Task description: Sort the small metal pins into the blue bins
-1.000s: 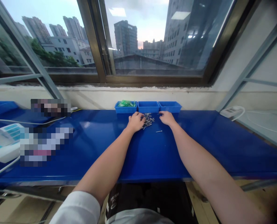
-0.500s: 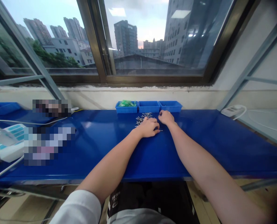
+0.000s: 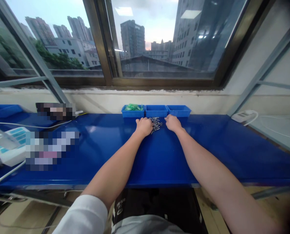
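The loose pile of thin, silvery metal screws [image 3: 156, 125] lies on the glossy blue worktop [image 3: 105, 149] in front of the middle blue plastic bin [image 3: 156, 111], its pieces pointing many ways with no shared long axis. It sits just right of the curled left hand [image 3: 145, 126], the nearer one, while the right hand [image 3: 173, 123] bends its fingers across a small gap; whether either grips a screw I cannot tell.
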`<state>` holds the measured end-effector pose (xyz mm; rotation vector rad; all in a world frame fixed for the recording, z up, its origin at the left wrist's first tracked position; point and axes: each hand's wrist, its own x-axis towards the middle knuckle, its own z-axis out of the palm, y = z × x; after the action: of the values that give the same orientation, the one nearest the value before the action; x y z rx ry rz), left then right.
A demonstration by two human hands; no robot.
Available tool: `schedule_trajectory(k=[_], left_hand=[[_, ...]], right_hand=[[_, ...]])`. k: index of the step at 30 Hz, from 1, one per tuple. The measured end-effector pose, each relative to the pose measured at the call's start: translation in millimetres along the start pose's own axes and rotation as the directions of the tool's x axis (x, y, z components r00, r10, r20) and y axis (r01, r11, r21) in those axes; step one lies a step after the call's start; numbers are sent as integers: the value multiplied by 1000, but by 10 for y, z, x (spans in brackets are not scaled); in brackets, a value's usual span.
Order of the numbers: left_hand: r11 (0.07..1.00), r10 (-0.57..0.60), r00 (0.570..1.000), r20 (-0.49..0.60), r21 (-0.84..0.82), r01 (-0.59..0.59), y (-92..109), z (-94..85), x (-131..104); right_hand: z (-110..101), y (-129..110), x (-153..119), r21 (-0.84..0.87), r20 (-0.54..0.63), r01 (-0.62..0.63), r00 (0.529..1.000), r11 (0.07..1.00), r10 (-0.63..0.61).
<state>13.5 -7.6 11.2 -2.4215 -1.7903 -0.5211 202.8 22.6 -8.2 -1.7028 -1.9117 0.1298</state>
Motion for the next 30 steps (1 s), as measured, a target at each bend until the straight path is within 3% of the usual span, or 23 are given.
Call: schedule_trajectory(k=[3,5,8,13,18,25,30], left_hand=[[999,-22,999,32,-23,23,-24,29,30],[998,-20,1000,-5,-60,20,-9,23,32],[987,-36,996,-76,-159,24,26,-16,17],[966,-14,998,-61,-258,-2,46,-62,-10],[951,9,998,-70,-306,-30,18,-57,-14],[912,-7,998,-58,-411,-17,-8,-76,-11],[891,-26,994,-102,-453,-23,-30,-81,-2]], right_hand=[[29,-102,-1,202,5,103,994,974,-107],[55,-164,-4,353,7,148,987,924,-161],[96,-214,-10,528,-33,179,981,830,-190],[104,-247,-39,695,-28,142,985,705,-172],[35,-320,-74,757,-11,72,995,650,-97],[22,-370,-84,718,-28,108,992,688,-127],[28,-362,-85,792,13,66,992,607,-126]])
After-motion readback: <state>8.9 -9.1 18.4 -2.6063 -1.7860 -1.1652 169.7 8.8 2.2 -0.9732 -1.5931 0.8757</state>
